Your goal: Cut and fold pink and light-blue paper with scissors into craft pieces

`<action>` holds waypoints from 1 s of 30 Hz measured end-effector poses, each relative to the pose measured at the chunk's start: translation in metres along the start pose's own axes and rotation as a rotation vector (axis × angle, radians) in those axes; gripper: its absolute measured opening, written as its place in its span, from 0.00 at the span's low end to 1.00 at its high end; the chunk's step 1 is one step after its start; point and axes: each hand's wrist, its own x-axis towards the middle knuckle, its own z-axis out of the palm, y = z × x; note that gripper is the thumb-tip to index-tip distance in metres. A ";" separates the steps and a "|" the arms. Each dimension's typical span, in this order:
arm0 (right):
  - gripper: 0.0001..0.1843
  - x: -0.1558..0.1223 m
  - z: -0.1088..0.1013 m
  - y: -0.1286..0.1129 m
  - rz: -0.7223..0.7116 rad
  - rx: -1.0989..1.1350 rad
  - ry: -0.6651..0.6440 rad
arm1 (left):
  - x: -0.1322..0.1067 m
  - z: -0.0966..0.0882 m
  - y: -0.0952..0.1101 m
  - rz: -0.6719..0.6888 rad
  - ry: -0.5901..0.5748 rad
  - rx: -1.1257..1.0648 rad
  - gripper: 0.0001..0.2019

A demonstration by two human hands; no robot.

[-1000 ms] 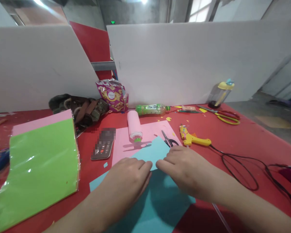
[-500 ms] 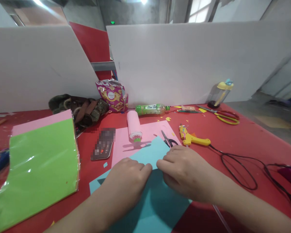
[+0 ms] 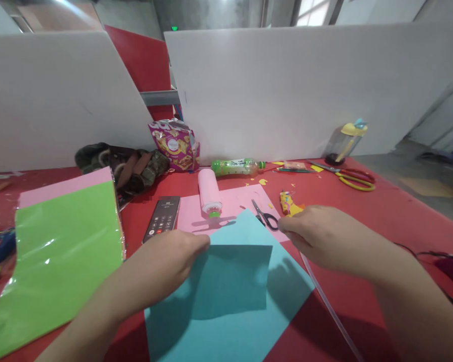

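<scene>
My left hand [image 3: 177,259] is closed, pinching the upper left corner of a small, darker-looking blue paper piece [image 3: 234,281]. That piece hangs over a larger light blue sheet [image 3: 287,296] lying on the red table. My right hand [image 3: 317,234] is off the paper, fingers curled together, beside the black-handled scissors [image 3: 266,218] and over part of the yellow glue gun [image 3: 287,203]. Its fingertips are partly hidden, so whether it holds anything is unclear. A clear glue stick [image 3: 328,304] runs from below this hand toward the front edge.
A pink-wrapped bottle [image 3: 209,191] lies on pink paper [image 3: 189,216]. The phone [image 3: 162,216] is to the left, near green sheets [image 3: 68,256] in clear plastic. Behind are a snack bag [image 3: 173,146], a green bottle [image 3: 234,167], larger scissors [image 3: 353,178] and a yellow-lidded cup [image 3: 343,143].
My right hand has let go of the blue paper and moved right toward the scissors and glue gun. My left hand has shifted left with the small piece, whose edges now show.
</scene>
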 end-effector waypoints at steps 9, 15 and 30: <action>0.12 -0.001 0.002 0.009 0.085 0.083 0.056 | 0.013 -0.004 -0.011 -0.041 0.121 -0.195 0.14; 0.09 0.002 -0.001 0.013 0.149 0.192 0.114 | 0.020 -0.002 -0.021 -0.150 0.325 -0.453 0.14; 0.07 0.012 -0.001 0.008 0.131 0.455 0.343 | 0.014 0.001 -0.017 0.081 -0.014 -0.750 0.17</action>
